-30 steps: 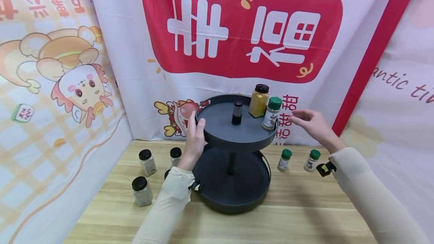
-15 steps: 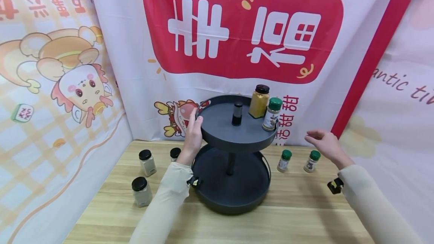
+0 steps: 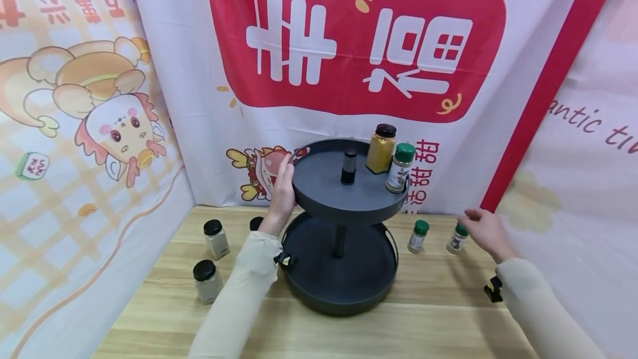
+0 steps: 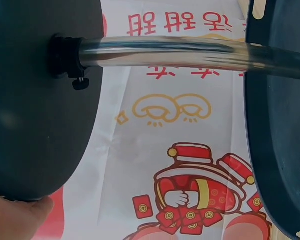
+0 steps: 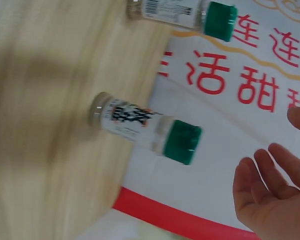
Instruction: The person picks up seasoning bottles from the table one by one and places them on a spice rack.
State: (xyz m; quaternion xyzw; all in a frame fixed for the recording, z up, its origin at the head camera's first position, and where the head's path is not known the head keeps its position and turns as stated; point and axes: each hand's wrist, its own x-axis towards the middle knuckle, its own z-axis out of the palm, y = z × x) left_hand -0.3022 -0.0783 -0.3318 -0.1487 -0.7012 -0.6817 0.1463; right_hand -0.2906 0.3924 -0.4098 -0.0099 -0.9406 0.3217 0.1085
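My left hand (image 3: 283,195) rests against the left rim of the upper tray (image 3: 344,212) of a dark grey two-tier rack, fingers straight along it. In the left wrist view, the hand's thumb (image 4: 42,207) lies at the tray's edge. My right hand (image 3: 488,231) is just above and right of a green-capped spice bottle (image 3: 456,240) standing on the table, its fingers loosely bent around nothing. The right wrist view shows a gap between the hand (image 5: 275,192) and that bottle's green cap (image 5: 182,141). Another green-capped spice bottle (image 3: 417,237) stands to its left.
The upper tray carries a black-capped jar of yellow powder (image 3: 381,151) and a green-capped bottle (image 3: 399,173). Below is the lower tray (image 3: 341,303). Black-capped jars (image 3: 216,241) stand at the table's left, one partly hidden by my left arm. A printed cloth (image 3: 189,98) hangs behind.
My right hand has moved down and right, from beside the upper tray to the rightmost green-capped spice bottle. The left hand has slid slightly down and outward along the tray's rim.
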